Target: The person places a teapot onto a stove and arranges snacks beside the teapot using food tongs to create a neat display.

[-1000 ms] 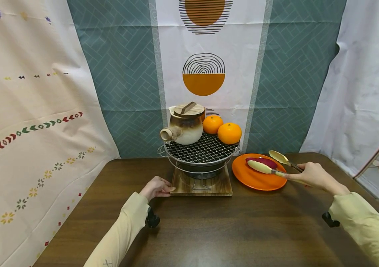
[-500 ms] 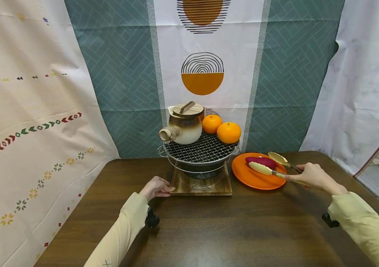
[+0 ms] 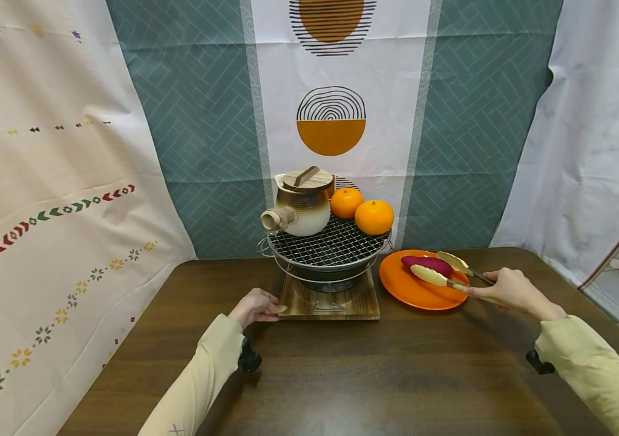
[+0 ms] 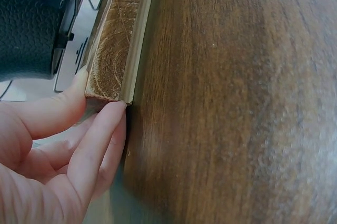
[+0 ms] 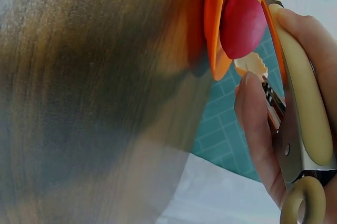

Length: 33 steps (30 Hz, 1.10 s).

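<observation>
In the head view my left hand [image 3: 257, 305] pinches the front left corner of a square wooden board [image 3: 360, 306], which lies under a round grill. The left wrist view shows the thumb on the upper edge of the board [image 4: 113, 50] and fingertips at its lower edge. My right hand [image 3: 518, 293] holds tongs [image 3: 430, 276] with cream tips and metal arms. Their tips are spread, one on each side of a purple-red sweet potato [image 3: 423, 263] on an orange plate [image 3: 412, 295]. From the right wrist, the sweet potato [image 5: 244, 23] shows between the tong tips, the tongs' handle in the palm.
On the grill's wire mesh [image 3: 331, 245] stand a clay teapot [image 3: 309, 215] with a wooden lid and two oranges [image 3: 374, 217]. Its side handle [image 3: 272, 218] sticks out to the left. A patterned cloth backdrop rises behind the brown table [image 3: 320, 375].
The tong tips have shifted slightly lower and a little closer together around the sweet potato, uncovering more of it. The left hand keeps its place on the board's corner.
</observation>
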Available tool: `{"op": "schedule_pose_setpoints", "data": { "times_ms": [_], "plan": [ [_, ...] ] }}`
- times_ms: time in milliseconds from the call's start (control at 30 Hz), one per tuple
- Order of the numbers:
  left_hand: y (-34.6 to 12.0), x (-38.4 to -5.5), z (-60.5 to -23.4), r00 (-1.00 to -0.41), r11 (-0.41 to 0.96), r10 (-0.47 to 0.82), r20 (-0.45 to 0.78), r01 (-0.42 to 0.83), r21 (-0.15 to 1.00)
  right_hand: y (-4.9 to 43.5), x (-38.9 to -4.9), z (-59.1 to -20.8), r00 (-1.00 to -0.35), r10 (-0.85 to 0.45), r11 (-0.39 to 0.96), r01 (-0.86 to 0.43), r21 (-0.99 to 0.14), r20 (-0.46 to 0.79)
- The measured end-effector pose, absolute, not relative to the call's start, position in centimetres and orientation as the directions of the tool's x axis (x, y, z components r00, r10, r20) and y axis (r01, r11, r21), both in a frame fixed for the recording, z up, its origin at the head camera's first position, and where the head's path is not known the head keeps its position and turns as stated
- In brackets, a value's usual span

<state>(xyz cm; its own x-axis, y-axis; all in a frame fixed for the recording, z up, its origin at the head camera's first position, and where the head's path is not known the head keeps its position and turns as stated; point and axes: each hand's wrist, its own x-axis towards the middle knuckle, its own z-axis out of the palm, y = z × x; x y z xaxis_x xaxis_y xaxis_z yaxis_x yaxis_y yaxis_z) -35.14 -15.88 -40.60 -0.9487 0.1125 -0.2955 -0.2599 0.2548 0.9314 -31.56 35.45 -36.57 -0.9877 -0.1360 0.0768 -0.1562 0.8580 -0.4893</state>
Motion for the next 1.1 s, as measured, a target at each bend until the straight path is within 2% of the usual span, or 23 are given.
{"op": "schedule_pose_setpoints", "data": {
  "times_ms": [567, 867, 1100],
  "plan": [
    [-15.8, -35.0, -40.5, -0.951, 0.271, 0.107, -0.29, -0.253, 0.929, 35.4, -31.4, -36.5, -0.978, -0.172, 0.862, -0.208, -0.463, 0.119],
    [-15.7, -35.1, -40.8, -0.956, 0.261, 0.096, -0.276, -0.243, 0.934, 35.7, -31.2, -36.1, -0.965, -0.148, 0.868, -0.232, -0.44, 0.218],
    [-15.8, -35.2, -40.9, -0.954, 0.256, 0.103, -0.281, -0.248, 0.935, 35.8, -30.9, -35.2, -0.967, -0.145, 0.858, -0.229, -0.459, 0.212]
  ]
}}
